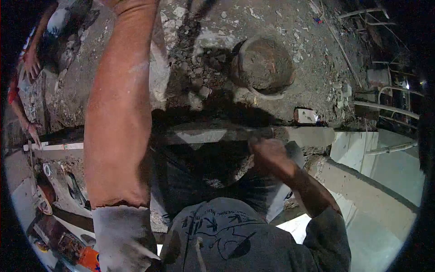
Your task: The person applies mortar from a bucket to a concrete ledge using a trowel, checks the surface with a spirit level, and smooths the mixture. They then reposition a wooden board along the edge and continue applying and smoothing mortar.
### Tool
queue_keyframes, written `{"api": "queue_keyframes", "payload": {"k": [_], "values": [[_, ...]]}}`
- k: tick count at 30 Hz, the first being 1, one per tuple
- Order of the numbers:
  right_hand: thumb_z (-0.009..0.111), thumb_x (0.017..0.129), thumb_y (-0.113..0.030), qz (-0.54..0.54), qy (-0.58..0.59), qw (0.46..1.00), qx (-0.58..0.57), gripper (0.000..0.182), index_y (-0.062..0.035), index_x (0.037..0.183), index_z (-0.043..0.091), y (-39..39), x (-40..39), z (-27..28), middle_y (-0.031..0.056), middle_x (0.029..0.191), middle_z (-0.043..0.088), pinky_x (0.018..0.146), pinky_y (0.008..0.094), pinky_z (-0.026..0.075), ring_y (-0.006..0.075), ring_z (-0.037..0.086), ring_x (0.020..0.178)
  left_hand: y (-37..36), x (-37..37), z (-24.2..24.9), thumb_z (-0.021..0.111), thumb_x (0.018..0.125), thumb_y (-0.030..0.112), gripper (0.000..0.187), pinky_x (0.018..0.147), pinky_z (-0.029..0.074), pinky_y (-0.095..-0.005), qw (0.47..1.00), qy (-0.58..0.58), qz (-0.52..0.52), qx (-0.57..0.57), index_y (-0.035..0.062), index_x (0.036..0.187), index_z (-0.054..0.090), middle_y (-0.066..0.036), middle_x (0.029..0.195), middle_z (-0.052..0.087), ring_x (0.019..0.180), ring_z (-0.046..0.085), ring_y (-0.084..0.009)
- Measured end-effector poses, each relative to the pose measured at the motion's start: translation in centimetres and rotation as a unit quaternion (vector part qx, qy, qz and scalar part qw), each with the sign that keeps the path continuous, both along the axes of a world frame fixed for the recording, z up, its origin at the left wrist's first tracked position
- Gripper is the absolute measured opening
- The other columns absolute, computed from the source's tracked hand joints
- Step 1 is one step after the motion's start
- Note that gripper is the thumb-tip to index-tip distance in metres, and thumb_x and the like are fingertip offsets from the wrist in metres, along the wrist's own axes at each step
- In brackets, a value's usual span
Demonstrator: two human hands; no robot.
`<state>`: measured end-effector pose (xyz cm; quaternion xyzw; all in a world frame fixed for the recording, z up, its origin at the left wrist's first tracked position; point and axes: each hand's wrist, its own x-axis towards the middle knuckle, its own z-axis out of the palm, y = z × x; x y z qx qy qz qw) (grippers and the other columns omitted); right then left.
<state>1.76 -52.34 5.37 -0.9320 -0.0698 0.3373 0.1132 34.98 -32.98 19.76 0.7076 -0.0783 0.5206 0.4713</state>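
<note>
My left arm crosses the left half of the view, and my left hand [129,5] is mostly cut off at the top edge. The fingers and anything in them are out of sight. Nearer my lap, my right hand [272,156] is closed and slightly blurred, right by a long ledge [299,136] that runs across the view. I cannot tell what is in its fingers. In deep shadow, a dark rounded shape [210,158] lies left of that hand, between my legs. Beyond the ledge stands a round tub [267,63] filled with a grey-brown material.
Rubble [199,77] and dust cover the ground ahead. At far left, another person's hand [34,133] touches a pale straight bar [63,147]. A small white block [306,115] lies beyond the ledge. Metal frames [389,106] stand at right. Something orange [89,258] is at lower left.
</note>
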Motion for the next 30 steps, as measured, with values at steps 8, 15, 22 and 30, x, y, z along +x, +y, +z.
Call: {"api": "queue_keyframes", "payload": {"k": [8,15,22,30], "values": [[0.063,0.063,-0.012,0.061,-0.138,0.988,-0.026,0.017,-0.0016,0.076,0.061,-6.1,0.7,-7.0,0.0154,0.070,0.060,0.065,0.0409,0.048,0.0336,0.061,0.071,0.1,0.9,-0.6,0.069,0.071,0.024,0.046,0.075,0.048,-0.0412,0.996,0.011,0.081,0.046,-0.0028,0.104,0.051,-0.023,0.093,0.061,0.086,0.060,-0.0390],[0.066,0.065,-0.018,-0.029,0.095,0.989,-0.109,0.018,-0.0024,0.074,0.065,-0.5,2.7,-9.2,0.0147,0.073,0.062,0.065,0.0425,0.051,0.0315,0.062,0.072,0.1,0.6,-0.3,0.069,0.071,0.026,0.046,0.074,0.047,-0.0420,0.997,0.031,0.061,0.035,-0.0028,0.102,0.051,-0.023,0.091,0.061,0.084,0.060,-0.0387],[0.067,0.067,-0.023,0.086,0.035,0.994,-0.057,0.020,-0.0072,0.079,0.067,4.5,4.2,-6.7,0.0119,0.075,0.064,0.056,0.0412,0.053,0.0296,0.064,0.068,0.3,0.9,-0.5,0.069,0.071,0.027,0.044,0.073,0.047,-0.0415,0.999,0.002,0.038,0.018,-0.0026,0.099,0.052,-0.021,0.089,0.061,0.081,0.060,-0.0369],[0.067,0.066,-0.013,0.080,0.159,0.983,-0.038,0.019,-0.0003,0.080,0.066,9.3,6.5,-6.2,0.0172,0.081,0.064,0.067,0.0434,0.051,0.0288,0.064,0.074,0.3,1.2,-0.6,0.069,0.071,0.026,0.043,0.074,0.046,-0.0415,0.997,-0.030,0.060,0.038,-0.0027,0.098,0.053,-0.020,0.089,0.060,0.082,0.059,-0.0361]]}}
